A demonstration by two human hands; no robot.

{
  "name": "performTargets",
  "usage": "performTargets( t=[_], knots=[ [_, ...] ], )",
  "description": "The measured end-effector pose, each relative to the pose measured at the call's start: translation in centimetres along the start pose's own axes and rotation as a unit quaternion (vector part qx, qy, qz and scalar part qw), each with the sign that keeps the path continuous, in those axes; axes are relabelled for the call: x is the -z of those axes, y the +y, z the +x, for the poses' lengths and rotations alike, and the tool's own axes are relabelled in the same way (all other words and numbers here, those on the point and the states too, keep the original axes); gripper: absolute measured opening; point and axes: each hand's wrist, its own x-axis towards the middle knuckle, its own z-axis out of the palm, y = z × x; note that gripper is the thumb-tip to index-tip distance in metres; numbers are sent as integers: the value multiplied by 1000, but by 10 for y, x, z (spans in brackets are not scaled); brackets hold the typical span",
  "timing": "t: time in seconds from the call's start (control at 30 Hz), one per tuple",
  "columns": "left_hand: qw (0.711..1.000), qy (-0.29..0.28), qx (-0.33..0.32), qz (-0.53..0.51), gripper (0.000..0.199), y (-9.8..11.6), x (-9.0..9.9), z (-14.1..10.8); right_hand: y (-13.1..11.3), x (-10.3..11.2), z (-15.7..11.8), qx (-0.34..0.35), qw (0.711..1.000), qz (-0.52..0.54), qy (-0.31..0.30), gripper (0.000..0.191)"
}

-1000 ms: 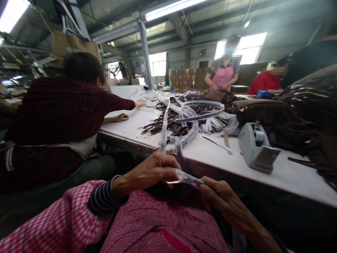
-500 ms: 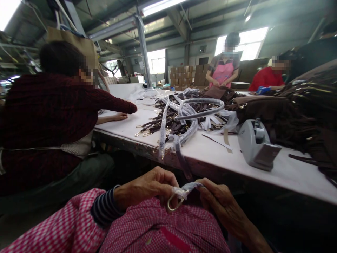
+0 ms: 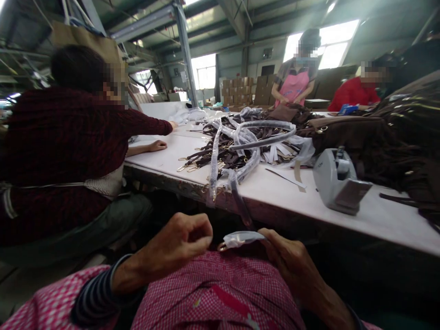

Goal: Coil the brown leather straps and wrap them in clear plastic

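My right hand [image 3: 292,259] grips a strap [image 3: 244,237] sleeved in clear plastic. Its wrapped end points left, with a gold metal clasp [image 3: 223,246] at the tip. Just left of that clasp, my left hand [image 3: 185,238] is held apart from the strap, its fingers curled and thumb against forefinger, with nothing visible in them. On the table edge beyond, another plastic-wrapped strap [image 3: 215,160] hangs over beside a dark strap end [image 3: 240,201]. Behind them is a pile of dark brown straps [image 3: 202,153] with gold clasps.
A grey tape dispenser [image 3: 330,178] stands on the white table [image 3: 288,201] at right. Dark brown bags [image 3: 364,137] are heaped behind it. One co-worker [image 3: 62,137] sits close on my left, an arm across the table; others [image 3: 292,87] work on the far side.
My left hand has let go of the clasp end and moved left and slightly up. The strap end, still in my right hand, now lies straighter. The left co-worker's arm has shifted.
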Motion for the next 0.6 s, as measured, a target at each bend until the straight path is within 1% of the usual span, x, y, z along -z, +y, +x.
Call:
performTargets(
  t=[0.07, 0.1, 0.13, 0.2, 0.27, 0.3, 0.33, 0.37, 0.43, 0.53, 0.6],
  knots=[
    [995, 11, 34, -97, 19, 1, 9, 7, -2, 6, 6, 58, 997, -44, 37, 24],
    [990, -2, 40, -136, 23, 2, 12, 12, -3, 9, 10, 95, 992, -70, 50, 24],
    [985, -28, 39, -167, 29, 3, 11, 17, -4, 11, 14, 131, 985, -97, 61, 24],
    [968, -116, 28, -219, 36, 7, 4, 25, -7, 14, 22, 192, 967, -149, 74, 27],
    [931, -213, 27, -295, 40, 10, -11, 30, -8, 15, 28, 232, 951, -189, 77, 31],
    [908, -244, 32, -339, 41, 11, -19, 31, -8, 15, 30, 244, 946, -202, 75, 32],
    [887, -259, 40, -381, 39, 10, -28, 31, -8, 16, 31, 254, 942, -209, 70, 33],
    [871, -260, 49, -414, 37, 9, -35, 30, -8, 16, 32, 261, 940, -210, 66, 33],
    [854, -233, 65, -460, 34, 6, -47, 26, -6, 15, 32, 266, 941, -199, 54, 31],
    [844, -186, 67, -499, 30, 2, -56, 16, -3, 13, 34, 260, 950, -168, 43, 31],
    [837, -168, 56, -517, 28, 2, -59, 8, -1, 11, 36, 249, 956, -148, 50, 31]
  ],
)
